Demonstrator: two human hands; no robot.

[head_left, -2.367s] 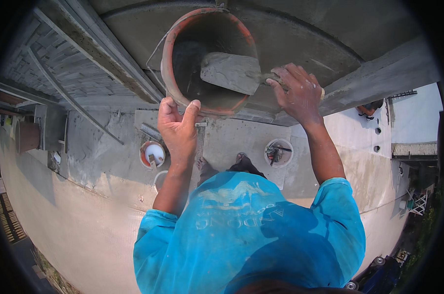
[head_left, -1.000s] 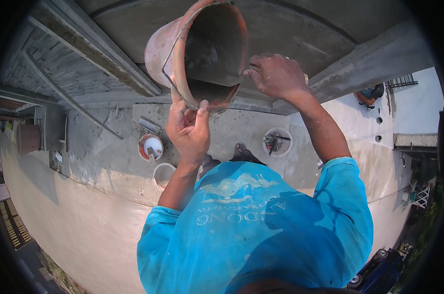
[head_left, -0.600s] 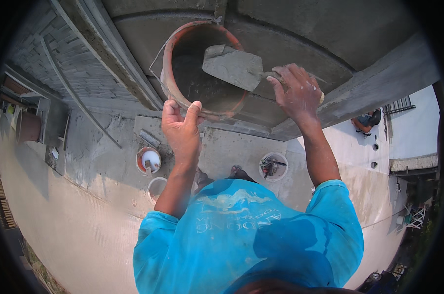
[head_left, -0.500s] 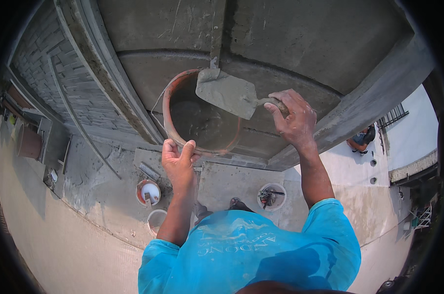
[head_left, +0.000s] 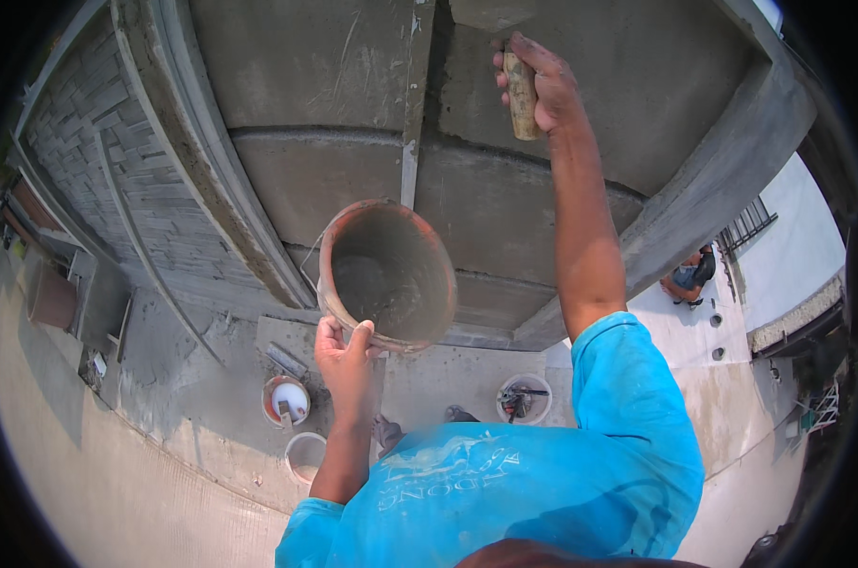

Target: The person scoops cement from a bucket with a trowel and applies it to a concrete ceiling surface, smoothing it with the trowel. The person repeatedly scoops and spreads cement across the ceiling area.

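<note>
An orange bucket (head_left: pixel 386 270) smeared with grey mortar, its dark inside showing wet residue, is gripped at its lower rim by my left hand (head_left: pixel 346 352). Up on the grey rendered wall (head_left: pixel 325 66), my right hand (head_left: pixel 543 80) grips the worn handle (head_left: pixel 520 99) of a trowel. The trowel's blade (head_left: pixel 486 13) reaches to the top edge of the picture, against the wall, and is partly out of view.
Below stand a bucket with white liquid (head_left: pixel 292 395), a pale bucket (head_left: pixel 308 447) and a bucket of tools (head_left: pixel 524 398). Left, stone cladding (head_left: pixel 79 142) and a curved strip (head_left: pixel 140 246) border the wall. A person (head_left: pixel 689 275) crouches at right on pale ground.
My right hand has raised the trowel from over the bucket up to the wall. The bucket was tipped earlier and now sits more upright. The view has shifted further up the wall.
</note>
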